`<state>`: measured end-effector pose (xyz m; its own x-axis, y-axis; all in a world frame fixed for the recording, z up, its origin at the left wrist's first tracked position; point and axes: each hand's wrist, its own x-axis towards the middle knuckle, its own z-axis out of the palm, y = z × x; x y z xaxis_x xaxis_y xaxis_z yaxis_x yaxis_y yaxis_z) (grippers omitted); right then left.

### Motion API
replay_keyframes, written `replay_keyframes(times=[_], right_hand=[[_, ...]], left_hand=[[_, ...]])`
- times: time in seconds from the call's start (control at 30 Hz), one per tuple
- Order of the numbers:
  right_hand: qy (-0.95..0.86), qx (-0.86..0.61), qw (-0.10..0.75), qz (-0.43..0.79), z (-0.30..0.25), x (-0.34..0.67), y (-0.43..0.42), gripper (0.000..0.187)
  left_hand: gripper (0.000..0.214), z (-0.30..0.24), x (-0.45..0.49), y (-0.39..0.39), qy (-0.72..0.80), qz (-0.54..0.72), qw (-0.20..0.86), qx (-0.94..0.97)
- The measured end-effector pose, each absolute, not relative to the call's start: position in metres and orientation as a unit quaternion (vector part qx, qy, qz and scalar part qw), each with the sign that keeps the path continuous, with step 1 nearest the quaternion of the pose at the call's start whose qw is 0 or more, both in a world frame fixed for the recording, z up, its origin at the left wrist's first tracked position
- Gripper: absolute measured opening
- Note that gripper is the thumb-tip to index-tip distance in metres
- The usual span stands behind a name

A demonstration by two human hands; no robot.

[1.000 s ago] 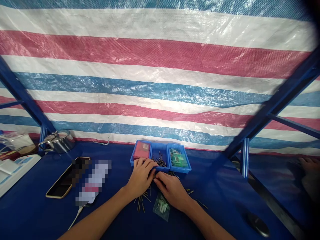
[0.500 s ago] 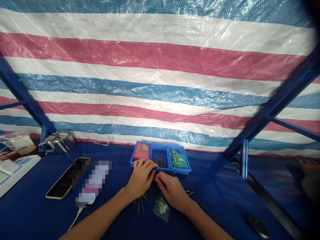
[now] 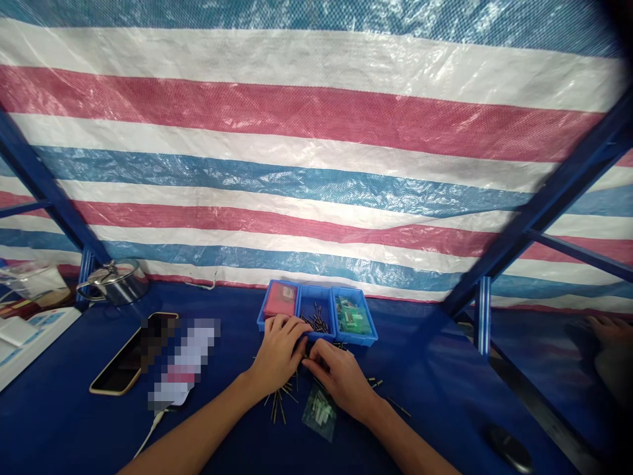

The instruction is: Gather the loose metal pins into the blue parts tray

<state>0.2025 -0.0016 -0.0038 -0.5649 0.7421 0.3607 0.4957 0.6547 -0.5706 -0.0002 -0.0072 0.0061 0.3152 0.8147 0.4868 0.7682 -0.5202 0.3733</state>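
Note:
My left hand (image 3: 279,351) is closed, thumb and fingers brought together in front of the blue bins. My right hand (image 3: 339,375) is closed in a pinch right beside it, the fingertips of both almost meeting. Whatever they grip is too small and too covered to name. Thin dark rods with brass-coloured parts (image 3: 279,401) lie fanned out below my left hand, and several more rods (image 3: 398,406) lie right of my right wrist. Between my forearms is a small clear bag (image 3: 320,414) with pale pieces in it.
Three joined blue bins (image 3: 316,291) stand behind my hands, holding a pink packet (image 3: 281,301), dark rods (image 3: 317,319) and a green bag (image 3: 353,316). Left are a phone (image 3: 123,359), a steel pot (image 3: 121,282) and a power strip (image 3: 37,343). A black mouse-like object (image 3: 509,447) lies right.
My right hand's fingertips have shifted slightly down and to the left, with the knuckles more bent. My left hand stays in nearly the same place.

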Motion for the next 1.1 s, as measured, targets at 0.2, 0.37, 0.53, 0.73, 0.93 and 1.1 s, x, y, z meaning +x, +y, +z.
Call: replay_keyframes(times=[0.2, 0.37, 0.53, 0.73, 0.93, 1.1], right_hand=[[-0.857, -0.360, 0.298, 0.216, -0.0063, 0.2030, -0.0007, 0.025], [-0.860, -0.359, 0.295, 0.211, -0.0029, 0.2030, -0.0014, 0.026], [-0.860, -0.362, 0.296, 0.204, -0.0010, 0.2023, -0.0023, 0.025], [-0.860, -0.356, 0.304, 0.202, -0.0015, 0.2027, -0.0027, 0.024], [-0.857, -0.365, 0.296, 0.213, -0.0024, 0.2027, -0.0027, 0.025], [-0.857, -0.365, 0.294, 0.214, -0.0017, 0.2019, -0.0019, 0.027]], left_hand=[[0.024, 0.0062, 0.0002, -0.0074, 0.488, 0.323, 0.030, 0.811], [0.024, 0.0060, 0.0000, -0.0071, 0.488, 0.324, 0.031, 0.810], [0.024, 0.0059, -0.0001, -0.0068, 0.491, 0.320, 0.026, 0.810], [0.025, 0.0066, 0.0001, -0.0078, 0.488, 0.324, 0.020, 0.810], [0.025, 0.0056, 0.0003, -0.0074, 0.489, 0.323, 0.033, 0.809], [0.024, 0.0049, 0.0002, -0.0066, 0.489, 0.324, 0.032, 0.809]])
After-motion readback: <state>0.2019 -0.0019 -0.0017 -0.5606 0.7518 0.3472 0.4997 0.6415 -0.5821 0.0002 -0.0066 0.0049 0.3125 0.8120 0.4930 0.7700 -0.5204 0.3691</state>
